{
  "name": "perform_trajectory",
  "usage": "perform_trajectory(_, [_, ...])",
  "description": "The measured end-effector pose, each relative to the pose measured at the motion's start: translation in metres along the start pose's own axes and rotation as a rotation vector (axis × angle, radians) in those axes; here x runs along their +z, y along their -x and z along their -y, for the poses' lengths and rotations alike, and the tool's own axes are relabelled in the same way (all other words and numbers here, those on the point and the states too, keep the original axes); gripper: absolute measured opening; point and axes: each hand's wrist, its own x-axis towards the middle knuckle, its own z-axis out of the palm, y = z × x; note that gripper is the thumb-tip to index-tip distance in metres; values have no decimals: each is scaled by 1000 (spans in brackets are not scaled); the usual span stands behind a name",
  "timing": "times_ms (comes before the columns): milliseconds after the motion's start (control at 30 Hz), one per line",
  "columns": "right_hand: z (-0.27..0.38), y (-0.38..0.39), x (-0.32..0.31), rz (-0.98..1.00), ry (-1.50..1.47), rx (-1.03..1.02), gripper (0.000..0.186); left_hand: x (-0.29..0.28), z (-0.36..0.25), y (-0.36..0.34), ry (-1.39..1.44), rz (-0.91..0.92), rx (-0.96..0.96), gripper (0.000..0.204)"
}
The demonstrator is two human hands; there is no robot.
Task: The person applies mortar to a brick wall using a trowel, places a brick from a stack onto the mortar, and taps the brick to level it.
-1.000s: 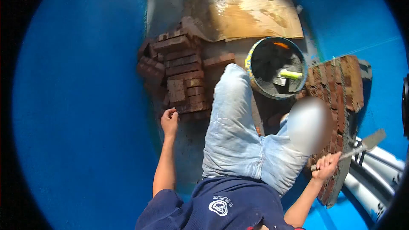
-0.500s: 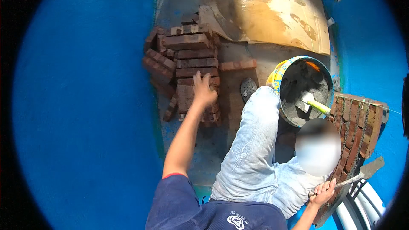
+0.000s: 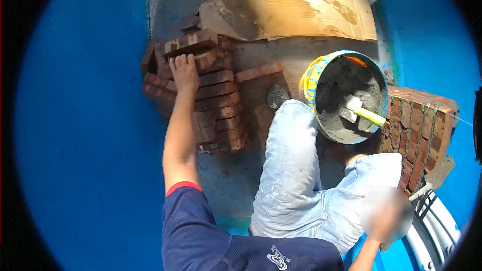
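My left hand (image 3: 186, 73) reaches into the upper part of a brick stack at the left. Its fingers curl over the left end of a reddish-brown brick (image 3: 205, 60), and the thumb is hidden. Another brick (image 3: 193, 41) lies at a slant just beyond the fingertips. At the lower right, my right hand (image 3: 384, 223) is closed round the handle of a trowel, though a blur hides most of the fingers. The trowel's mortar-coated blade (image 3: 439, 173) points up and right, beside a low brick wall.
A bucket (image 3: 310, 88) of grey mortar, with a green-handled tool (image 3: 370, 116) in it, stands beyond my knees. The brick wall (image 3: 416, 140) with a string line is at the right. Stained cardboard (image 3: 301, 10) lies at the back; white pipes (image 3: 432, 226) are at lower right.
My left hand has moved from the middle of the stack to the bricks farther back and left, and its fingers have curled. The view has shifted; the right hand still holds the trowel.
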Motion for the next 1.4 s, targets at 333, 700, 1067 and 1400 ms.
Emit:
perform_trajectory(333, [35, 3, 2, 171, 121, 114, 40, -122, 22, 24, 811, 285, -400, 60])
perform_trajectory(700, [18, 20, 73, -174, -82, -50, 31, -382, -16, 53, 2403, -104, -24, 74])
perform_trajectory(1067, [89, 54, -79, -308, -343, 166, 14, -399, -206, 123, 2960, 530, -85, 71])
perform_trajectory(1400, [102, 198, -45, -313, 1432, -103, 25, -522, -255, 119, 2526, 1026, 175, 59])
